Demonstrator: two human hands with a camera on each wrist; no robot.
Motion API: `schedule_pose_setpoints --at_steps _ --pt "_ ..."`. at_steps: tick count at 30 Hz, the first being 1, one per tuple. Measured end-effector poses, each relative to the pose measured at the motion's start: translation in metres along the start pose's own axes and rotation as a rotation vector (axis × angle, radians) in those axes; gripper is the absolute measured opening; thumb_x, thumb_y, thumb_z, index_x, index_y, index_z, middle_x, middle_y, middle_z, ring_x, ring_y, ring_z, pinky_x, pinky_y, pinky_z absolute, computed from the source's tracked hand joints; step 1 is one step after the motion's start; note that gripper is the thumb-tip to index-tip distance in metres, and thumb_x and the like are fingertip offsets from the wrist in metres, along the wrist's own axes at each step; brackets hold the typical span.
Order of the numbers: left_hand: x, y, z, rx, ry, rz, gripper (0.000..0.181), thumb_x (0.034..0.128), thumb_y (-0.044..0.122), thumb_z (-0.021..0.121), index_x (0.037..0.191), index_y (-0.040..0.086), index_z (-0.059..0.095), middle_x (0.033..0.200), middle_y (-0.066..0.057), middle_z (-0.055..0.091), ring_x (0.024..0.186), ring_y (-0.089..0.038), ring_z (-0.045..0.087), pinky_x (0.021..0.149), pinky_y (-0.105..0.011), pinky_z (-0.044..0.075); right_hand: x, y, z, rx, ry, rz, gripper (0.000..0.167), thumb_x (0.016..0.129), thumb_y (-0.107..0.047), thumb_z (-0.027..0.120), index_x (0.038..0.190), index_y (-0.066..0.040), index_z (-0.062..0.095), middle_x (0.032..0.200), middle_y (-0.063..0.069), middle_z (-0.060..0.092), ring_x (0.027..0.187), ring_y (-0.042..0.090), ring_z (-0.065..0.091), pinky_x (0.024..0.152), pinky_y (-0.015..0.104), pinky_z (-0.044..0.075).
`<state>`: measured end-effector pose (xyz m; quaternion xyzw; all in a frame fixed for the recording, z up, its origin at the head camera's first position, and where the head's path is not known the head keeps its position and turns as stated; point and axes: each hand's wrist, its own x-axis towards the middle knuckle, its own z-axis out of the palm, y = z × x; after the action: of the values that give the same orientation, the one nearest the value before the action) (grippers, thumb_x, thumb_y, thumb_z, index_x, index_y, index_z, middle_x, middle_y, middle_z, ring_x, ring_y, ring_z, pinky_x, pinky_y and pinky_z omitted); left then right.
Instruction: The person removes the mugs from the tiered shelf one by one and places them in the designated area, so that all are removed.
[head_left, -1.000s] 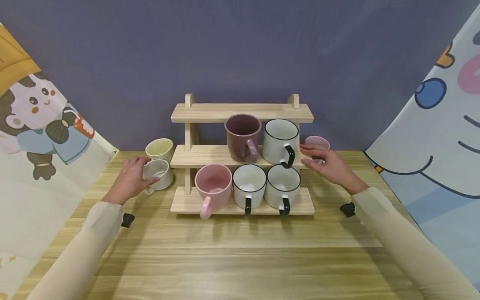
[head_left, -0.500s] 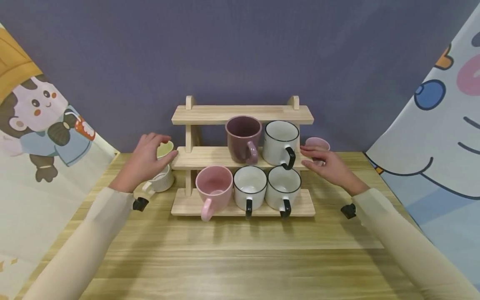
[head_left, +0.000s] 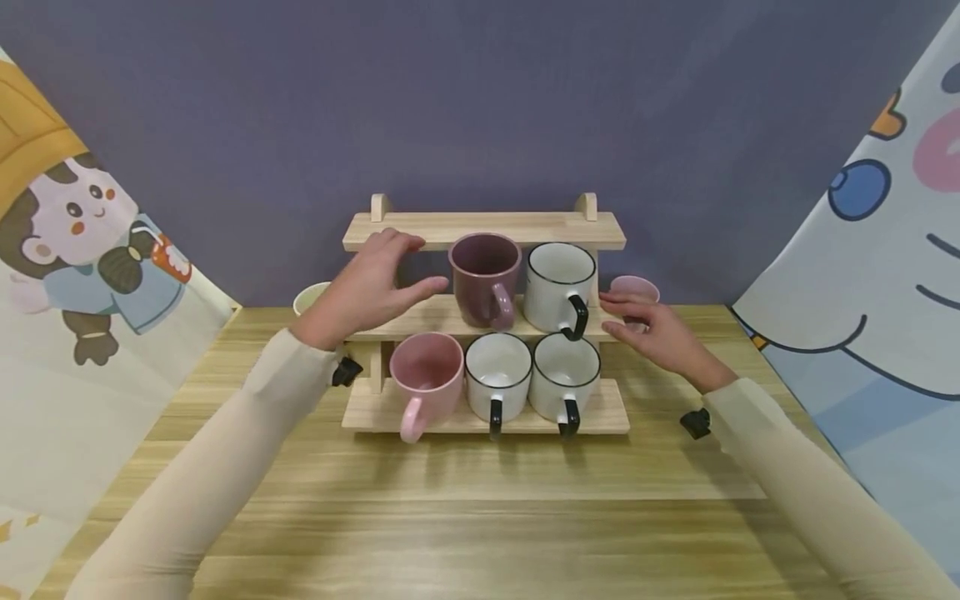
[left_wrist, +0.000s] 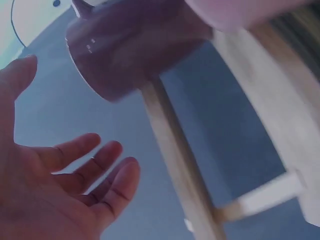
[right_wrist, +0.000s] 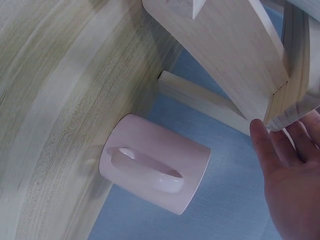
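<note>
My left hand [head_left: 367, 287] hovers over the left part of the rack's middle shelf [head_left: 431, 315], fingers and thumb spread, holding nothing. Just right of its fingertips stands the dark purple mug [head_left: 480, 287], which in the left wrist view [left_wrist: 125, 47] is apart from the hand [left_wrist: 65, 185]. Beside that mug is a white mug with a black rim [head_left: 551, 287]. My right hand [head_left: 663, 337] touches the right end of the middle shelf with its fingertips; the right wrist view shows the fingers [right_wrist: 262, 142] at the wooden edge [right_wrist: 290, 107].
On the bottom shelf [head_left: 367, 408] stand a pink mug [head_left: 431, 383] and two black-rimmed white mugs [head_left: 501, 396] [head_left: 562, 392]. A light pink cup [right_wrist: 150, 160] is on the table behind the right hand. A pale cup [head_left: 307, 298] sits behind my left wrist.
My left hand has left the ribbed white cup at the left and moved right and up to the middle shelf, empty. The right hand has stayed at the shelf's end.
</note>
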<state>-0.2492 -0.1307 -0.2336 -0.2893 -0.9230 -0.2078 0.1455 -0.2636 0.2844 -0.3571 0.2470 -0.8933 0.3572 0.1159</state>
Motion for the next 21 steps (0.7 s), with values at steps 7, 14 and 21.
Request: schedule_pose_setpoints --at_steps 7,14,21 --pt "0.028 0.029 0.001 0.056 -0.113 -0.083 0.094 0.0796 0.07 0.054 0.137 -0.004 0.042 0.135 -0.02 0.043 0.126 -0.031 0.038 0.102 -0.043 0.034 -0.003 0.001 -0.001 -0.002 0.007 0.015 0.043 0.089 -0.024 0.067 0.129 -0.009 0.06 0.132 0.004 0.055 0.116 0.022 0.053 0.091 0.023 0.041" --pt "0.049 0.044 0.009 0.089 -0.181 -0.119 0.099 0.0764 0.071 0.057 0.135 -0.007 0.042 0.133 -0.023 0.042 0.124 -0.032 0.038 0.1 -0.042 0.036 -0.003 0.002 -0.001 -0.001 0.013 -0.005 0.042 0.09 -0.025 0.067 0.129 -0.01 0.06 0.133 0.004 0.054 0.115 0.022 0.054 0.092 0.032 0.043" --pt "0.063 0.05 0.02 0.118 -0.209 -0.129 0.084 0.0732 0.069 0.062 0.115 -0.004 0.053 0.108 -0.015 0.049 0.1 -0.026 0.044 0.082 -0.039 0.044 0.0 0.002 0.0 0.012 0.009 -0.003 0.043 0.09 -0.025 0.066 0.129 -0.009 0.059 0.133 0.005 0.054 0.113 0.022 0.055 0.094 0.036 0.043"
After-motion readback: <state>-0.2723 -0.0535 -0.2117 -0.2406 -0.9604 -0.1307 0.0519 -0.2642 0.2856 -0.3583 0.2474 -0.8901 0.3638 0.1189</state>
